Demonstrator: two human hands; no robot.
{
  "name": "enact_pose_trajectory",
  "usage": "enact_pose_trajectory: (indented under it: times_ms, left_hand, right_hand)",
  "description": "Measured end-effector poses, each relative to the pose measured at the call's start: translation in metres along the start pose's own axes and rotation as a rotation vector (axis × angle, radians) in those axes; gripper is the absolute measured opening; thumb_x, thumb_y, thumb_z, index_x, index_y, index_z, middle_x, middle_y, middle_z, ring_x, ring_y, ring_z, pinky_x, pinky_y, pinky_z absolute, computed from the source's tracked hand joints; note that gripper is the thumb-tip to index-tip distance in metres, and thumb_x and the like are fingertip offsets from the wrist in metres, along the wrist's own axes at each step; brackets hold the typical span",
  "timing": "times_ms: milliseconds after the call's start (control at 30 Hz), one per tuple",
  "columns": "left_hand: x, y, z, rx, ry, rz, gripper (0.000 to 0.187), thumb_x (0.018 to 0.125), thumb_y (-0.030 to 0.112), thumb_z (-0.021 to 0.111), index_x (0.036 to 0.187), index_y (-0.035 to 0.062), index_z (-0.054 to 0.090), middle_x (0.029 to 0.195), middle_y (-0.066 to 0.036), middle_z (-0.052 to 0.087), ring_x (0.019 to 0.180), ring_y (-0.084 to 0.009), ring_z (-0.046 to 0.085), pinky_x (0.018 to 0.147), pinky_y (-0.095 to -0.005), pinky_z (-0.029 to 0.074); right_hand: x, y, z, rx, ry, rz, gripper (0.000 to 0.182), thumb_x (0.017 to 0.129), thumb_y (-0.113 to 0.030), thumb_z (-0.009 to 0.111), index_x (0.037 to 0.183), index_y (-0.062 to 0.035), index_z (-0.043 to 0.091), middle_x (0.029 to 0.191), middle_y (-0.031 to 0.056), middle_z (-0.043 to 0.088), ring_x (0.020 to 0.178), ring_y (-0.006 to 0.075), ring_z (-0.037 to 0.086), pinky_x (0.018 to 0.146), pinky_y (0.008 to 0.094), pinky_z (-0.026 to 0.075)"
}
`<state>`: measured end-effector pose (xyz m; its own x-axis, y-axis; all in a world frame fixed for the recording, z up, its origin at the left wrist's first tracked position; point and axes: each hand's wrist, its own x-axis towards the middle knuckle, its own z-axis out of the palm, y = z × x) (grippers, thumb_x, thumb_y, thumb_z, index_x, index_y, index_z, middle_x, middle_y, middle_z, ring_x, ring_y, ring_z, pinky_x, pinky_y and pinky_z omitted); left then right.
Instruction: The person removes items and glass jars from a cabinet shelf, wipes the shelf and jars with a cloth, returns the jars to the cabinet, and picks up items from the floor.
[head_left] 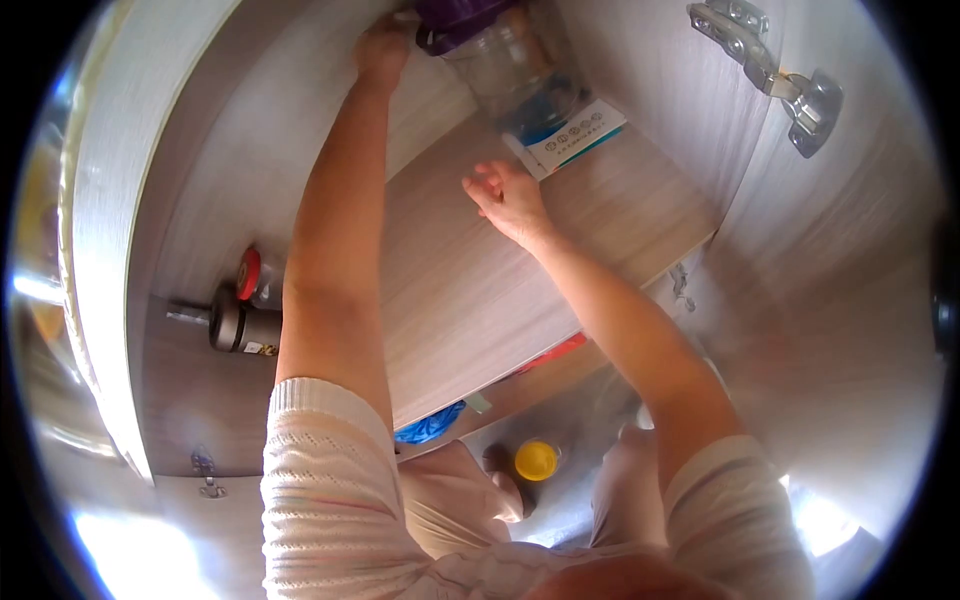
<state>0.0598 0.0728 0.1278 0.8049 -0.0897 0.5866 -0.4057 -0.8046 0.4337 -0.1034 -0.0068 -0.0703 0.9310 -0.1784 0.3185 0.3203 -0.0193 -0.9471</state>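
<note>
Looking up into an open wooden cupboard (830,330). Left hand (384,48) raised to the far top, fingers closed on the purple lid (455,20) of a clear plastic jar (515,65). Jar tilted, on the far part of the cupboard shelf (480,290), its base over a white and blue packet (568,135). Right hand (508,200) just near of the jar, fingers spread and loose, holding nothing, resting against the shelf surface. Both arms bare below white knitted sleeves (320,480). On the left, lower down, a dark metal fitting (235,322) with a red cap (247,273). Top right, a metal hinge (780,75) on the cupboard wall. Near the bottom centre, a yellow round lid (536,459) and a bit of blue fabric (430,424).
</note>
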Motion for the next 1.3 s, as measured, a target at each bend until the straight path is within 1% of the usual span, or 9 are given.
enact_pose_trajectory:
  times_ms: [133,333,533,667,800,1000,1067,1167,1300]
  left_hand:
    - [0.003,-0.036,-0.002,-0.238,0.006,-0.092,0.062,0.082,0.02,0.056,0.138,0.0067,0.035,0.121,-0.012,0.055,0.107,-0.0242,0.052,0.084,-0.0327,0.042]
    - [-0.099,-0.024,-0.047,-0.218,-0.181,-0.132,0.049,0.082,0.016,0.059,0.128,0.005,0.048,0.109,-0.006,0.06,0.095,-0.016,0.054,0.079,-0.0291,0.044]
    - [-0.346,-0.006,-0.117,-0.206,-0.164,-0.07,0.019,0.086,0.003,0.056,0.104,0.002,0.064,0.092,-0.006,0.064,0.08,-0.0103,0.06,0.073,-0.0244,0.047]
    - [-0.481,0.019,-0.143,-0.593,-0.167,-0.414,0.015,0.087,-0.002,0.054,0.097,-0.0008,0.064,0.086,-0.005,0.061,0.074,-0.0097,0.059,0.068,-0.0231,0.049]
    - [-0.536,0.004,-0.145,-0.317,-0.252,-0.492,0.015,0.081,0.003,0.061,0.095,0.0041,0.066,0.08,-0.009,0.065,0.071,-0.0152,0.062,0.067,-0.0265,0.05]
    - [-0.53,0.029,-0.152,-0.034,-0.708,-0.16,0.026,0.078,0.02,0.06,0.102,0.0103,0.064,0.086,-0.013,0.065,0.083,-0.0316,0.062,0.074,-0.0411,0.051]
    - [-0.53,0.034,-0.156,-0.069,-0.916,-0.108,0.03,0.079,0.022,0.058,0.107,0.0115,0.061,0.098,-0.014,0.063,0.095,-0.0335,0.059,0.081,-0.0442,0.048]
    - [-0.537,0.03,-0.16,-0.147,-1.022,-0.045,0.031,0.079,0.021,0.059,0.108,0.0109,0.061,0.104,-0.016,0.061,0.101,-0.0333,0.056,0.085,-0.043,0.047]
    - [-0.536,0.016,-0.169,-0.168,-1.039,-0.159,0.034,0.083,0.027,0.053,0.11,0.0065,0.059,0.108,-0.019,0.06,0.105,-0.0333,0.055,0.087,-0.0426,0.045]
  right_hand:
    - [0.003,0.004,-0.001,-0.004,-0.023,-0.014,0.042,0.079,-0.034,0.067,0.101,0.0006,0.058,0.067,0.0091,0.061,0.063,0.022,0.062,0.062,0.0324,0.049]
    - [-0.004,-0.009,-0.005,0.117,-0.045,0.089,0.041,0.08,-0.027,0.066,0.106,0.0033,0.057,0.069,0.006,0.061,0.055,0.0156,0.061,0.053,0.0288,0.048]
    - [-0.002,-0.008,-0.009,-0.206,-0.168,-0.023,0.034,0.084,-0.035,0.059,0.097,-0.0033,0.061,0.078,0.008,0.067,0.058,0.0163,0.063,0.053,0.0291,0.049]
    - [0.003,-0.008,-0.016,-0.135,-0.363,0.108,0.034,0.086,-0.029,0.058,0.105,-0.0005,0.059,0.091,0.0063,0.065,0.077,0.0118,0.062,0.064,0.0233,0.047]
    - [-0.035,-0.028,-0.026,-0.467,-0.417,-0.059,0.037,0.085,-0.026,0.06,0.114,-0.0018,0.058,0.101,0.01,0.064,0.092,0.0174,0.061,0.079,0.0283,0.047]
    - [-0.047,-0.031,-0.008,-0.739,-0.429,0.095,0.052,0.08,-0.035,0.064,0.12,-0.0031,0.055,0.115,0.0126,0.06,0.108,0.0215,0.056,0.091,0.0307,0.043]
    - [-0.075,-0.071,0.045,-1.006,-0.468,-0.036,0.071,0.078,-0.047,0.063,0.13,-0.0033,0.045,0.129,0.0186,0.049,0.122,0.0275,0.046,0.099,0.0357,0.039]
    - [-0.121,-0.107,0.151,-0.769,-0.717,-0.145,0.079,0.077,-0.062,0.055,0.137,-0.0135,0.037,0.13,0.0187,0.048,0.121,0.0333,0.045,0.099,0.0384,0.039]
    - [-0.151,-0.088,0.27,-1.021,-0.801,-0.252,0.068,0.083,-0.061,0.043,0.138,-0.0213,0.037,0.149,0.0098,0.017,0.138,0.0356,0.008,0.104,0.0623,0.014]
